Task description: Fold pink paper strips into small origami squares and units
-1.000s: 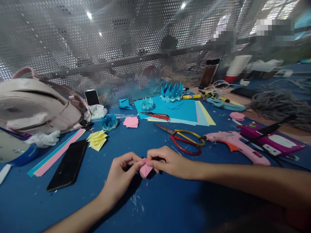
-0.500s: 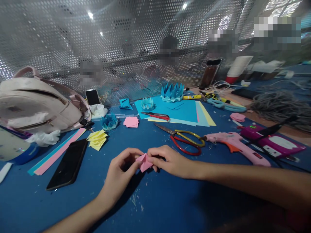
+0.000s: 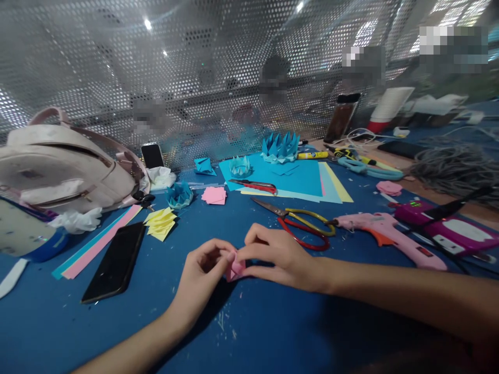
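Between my hands, just above the blue table, is a small folded piece of pink paper (image 3: 236, 271). My left hand (image 3: 206, 270) pinches its left side between thumb and fingers. My right hand (image 3: 275, 258) grips the right side, its fingers covering part of the top. Beyond them lie a stack of pink paper squares (image 3: 214, 195) and a fanned pile of yellow papers (image 3: 160, 223). Scissors (image 3: 302, 222) with one red and one yellow handle rest beyond my right hand. Folded blue paper pieces (image 3: 180, 195) stand farther back.
A black phone (image 3: 114, 262) and coloured paper strips (image 3: 97, 241) lie at left, near a pale backpack (image 3: 70, 166). On the right are a pink glue gun (image 3: 393, 236) and a purple device (image 3: 444, 223). A red cutter (image 3: 255, 186) lies on blue sheets (image 3: 304, 182).
My right hand has shifted its grip, with its fingers raised and now over the pink paper's top. The pink paper has turned and is more covered. The whole view has shifted slightly.
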{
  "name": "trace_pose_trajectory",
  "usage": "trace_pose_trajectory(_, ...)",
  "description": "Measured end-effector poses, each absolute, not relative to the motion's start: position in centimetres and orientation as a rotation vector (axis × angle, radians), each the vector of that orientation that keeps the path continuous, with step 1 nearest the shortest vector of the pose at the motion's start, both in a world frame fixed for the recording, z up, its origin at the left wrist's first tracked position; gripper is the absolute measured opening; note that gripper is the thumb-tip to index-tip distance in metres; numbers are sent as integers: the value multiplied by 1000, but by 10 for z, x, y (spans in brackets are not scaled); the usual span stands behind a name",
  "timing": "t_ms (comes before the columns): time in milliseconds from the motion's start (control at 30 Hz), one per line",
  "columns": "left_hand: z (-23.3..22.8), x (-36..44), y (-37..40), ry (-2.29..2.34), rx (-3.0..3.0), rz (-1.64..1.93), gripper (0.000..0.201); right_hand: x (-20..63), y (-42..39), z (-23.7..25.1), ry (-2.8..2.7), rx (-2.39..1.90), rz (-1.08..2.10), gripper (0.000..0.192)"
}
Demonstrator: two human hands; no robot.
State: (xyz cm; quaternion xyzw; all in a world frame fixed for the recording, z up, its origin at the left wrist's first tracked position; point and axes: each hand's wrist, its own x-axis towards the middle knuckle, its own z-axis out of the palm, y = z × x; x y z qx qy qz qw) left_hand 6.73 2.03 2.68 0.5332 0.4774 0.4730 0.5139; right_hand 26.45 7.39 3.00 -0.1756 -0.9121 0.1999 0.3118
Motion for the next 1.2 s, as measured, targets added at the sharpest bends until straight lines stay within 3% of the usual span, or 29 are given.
trace_pose_trajectory(267,23,67,22,949,1224,1150,28,264,76,29,-2432,-396,333,16)
trace_pose_trajectory(667,20,62,24,899,1130,1174,46,264,79,30,-2282,-429,679,10)
trace_pose_trajectory(1033,17,65,25,889,1168,1049,50,260,78,32,-2309,-594,757,8)
trace_pose_trajectory(1200,18,66,22,974,1348,943,66,260,77,31,-2318,-592,767,13)
